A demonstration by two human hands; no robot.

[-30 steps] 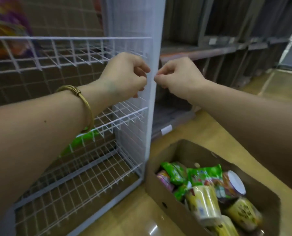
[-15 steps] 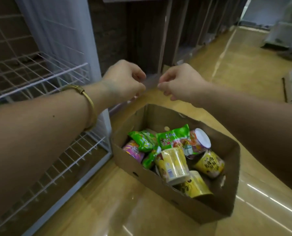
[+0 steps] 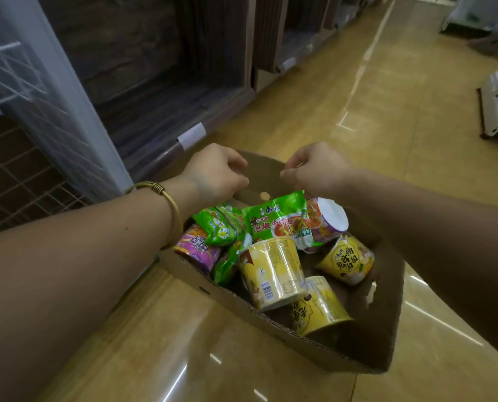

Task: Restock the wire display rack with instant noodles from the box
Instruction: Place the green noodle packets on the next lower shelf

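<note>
A brown cardboard box (image 3: 242,304) sits on the shiny yellow floor (image 3: 387,117). The noodles are all inside the box. A big green noodle packet (image 3: 276,221) lies at the far side of the box. A smaller green packet (image 3: 218,226) lies at the left side of the box, and a purple packet (image 3: 197,250) is tucked against the box's left wall. A yellow noodle cup (image 3: 274,274) lies on its side in the middle of the box. A second yellow cup (image 3: 317,310) lies by the near wall, and a third yellow cup (image 3: 348,259) lies at the right side. A purple cup (image 3: 329,219) with a white end rests at the far right of the box.

The left hand (image 3: 216,172) hangs over the box's far left edge. Its fingers are curled in, and nothing shows inside them. It wears a gold bangle (image 3: 166,195) on the wrist. The right hand (image 3: 314,169) hangs over the box's far edge, with curled fingers right at the top corner of the big green packet. I cannot tell if it pinches the packet.

The white wire display rack (image 3: 24,175) stands to the left of the box. A dark shelf (image 3: 155,82) stands behind the box.
</note>
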